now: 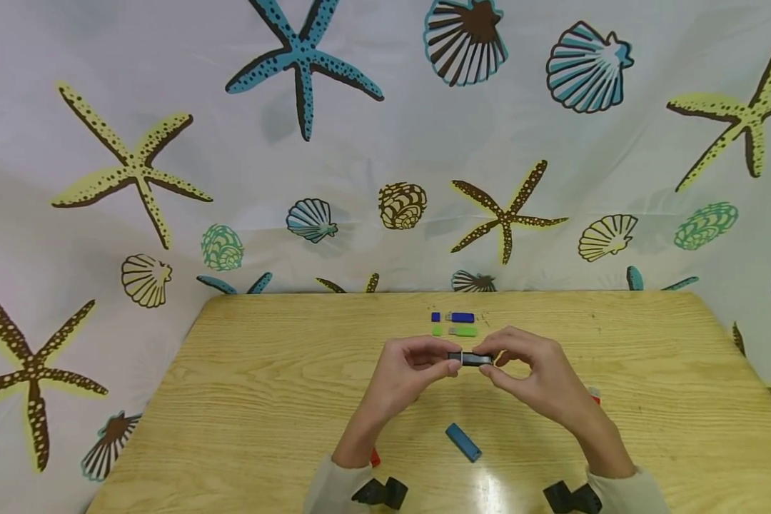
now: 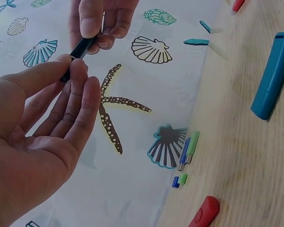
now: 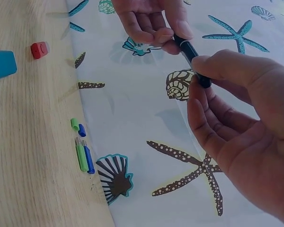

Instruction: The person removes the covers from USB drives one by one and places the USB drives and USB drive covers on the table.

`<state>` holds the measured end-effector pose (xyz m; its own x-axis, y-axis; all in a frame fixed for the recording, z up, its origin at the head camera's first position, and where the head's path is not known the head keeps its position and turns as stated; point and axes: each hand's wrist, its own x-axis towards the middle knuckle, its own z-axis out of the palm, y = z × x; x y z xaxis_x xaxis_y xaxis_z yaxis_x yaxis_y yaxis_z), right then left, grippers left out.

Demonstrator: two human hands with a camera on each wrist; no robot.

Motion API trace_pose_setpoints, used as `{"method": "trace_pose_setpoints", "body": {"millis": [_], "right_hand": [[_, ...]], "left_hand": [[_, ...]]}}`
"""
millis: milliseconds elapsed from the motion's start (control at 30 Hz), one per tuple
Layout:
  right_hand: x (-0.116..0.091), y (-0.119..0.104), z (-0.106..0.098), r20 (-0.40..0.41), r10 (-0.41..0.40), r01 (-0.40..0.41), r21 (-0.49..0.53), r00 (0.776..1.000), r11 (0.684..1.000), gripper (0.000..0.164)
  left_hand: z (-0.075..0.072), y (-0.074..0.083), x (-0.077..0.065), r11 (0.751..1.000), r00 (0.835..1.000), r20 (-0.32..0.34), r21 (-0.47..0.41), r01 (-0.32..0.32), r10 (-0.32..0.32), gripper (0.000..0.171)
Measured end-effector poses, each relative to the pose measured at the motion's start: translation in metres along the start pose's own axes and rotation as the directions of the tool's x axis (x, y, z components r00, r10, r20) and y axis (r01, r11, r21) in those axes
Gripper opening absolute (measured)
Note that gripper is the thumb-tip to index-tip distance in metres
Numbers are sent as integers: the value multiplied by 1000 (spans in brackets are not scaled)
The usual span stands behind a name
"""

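Note:
Both hands hold a black USB flash drive [image 1: 477,359] above the table, its long side running left to right. My left hand [image 1: 406,375] pinches the cap end between thumb and fingers. The other end is pinched by my right hand [image 1: 540,368]. A thin pale line crosses the drive where cap and body meet, seen also on the black drive [image 3: 187,49] in the right wrist view. Beneath the hands, nearer the person, a teal USB drive [image 1: 463,442] lies on the wooden table [image 1: 263,400].
Beyond the hands lie a blue USB drive [image 1: 462,318] beside its blue cap [image 1: 435,317], and a green USB drive [image 1: 465,332] beside its green cap [image 1: 437,331]. A red piece [image 1: 375,457] lies by the left forearm, another red piece [image 1: 595,397] by the right. Patterned cloth [image 1: 360,157] hangs behind.

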<state>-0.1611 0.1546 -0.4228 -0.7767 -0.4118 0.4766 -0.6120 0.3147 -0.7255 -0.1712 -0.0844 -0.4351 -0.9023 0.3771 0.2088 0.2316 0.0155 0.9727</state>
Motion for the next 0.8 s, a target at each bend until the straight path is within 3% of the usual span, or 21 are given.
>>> {"method": "trace_pose_setpoints", "body": {"millis": [467, 800], "right_hand": [[-1, -2, -3, 8, -27, 27, 2, 1000, 1000, 23], [-1, -2, -4, 4, -31, 31, -12, 1000, 999, 23]], "left_hand": [[-1, 2, 0, 1000, 1000, 23, 4, 11, -11, 18], [-1, 4, 0, 1000, 1000, 25, 6, -16, 16, 17]]}}
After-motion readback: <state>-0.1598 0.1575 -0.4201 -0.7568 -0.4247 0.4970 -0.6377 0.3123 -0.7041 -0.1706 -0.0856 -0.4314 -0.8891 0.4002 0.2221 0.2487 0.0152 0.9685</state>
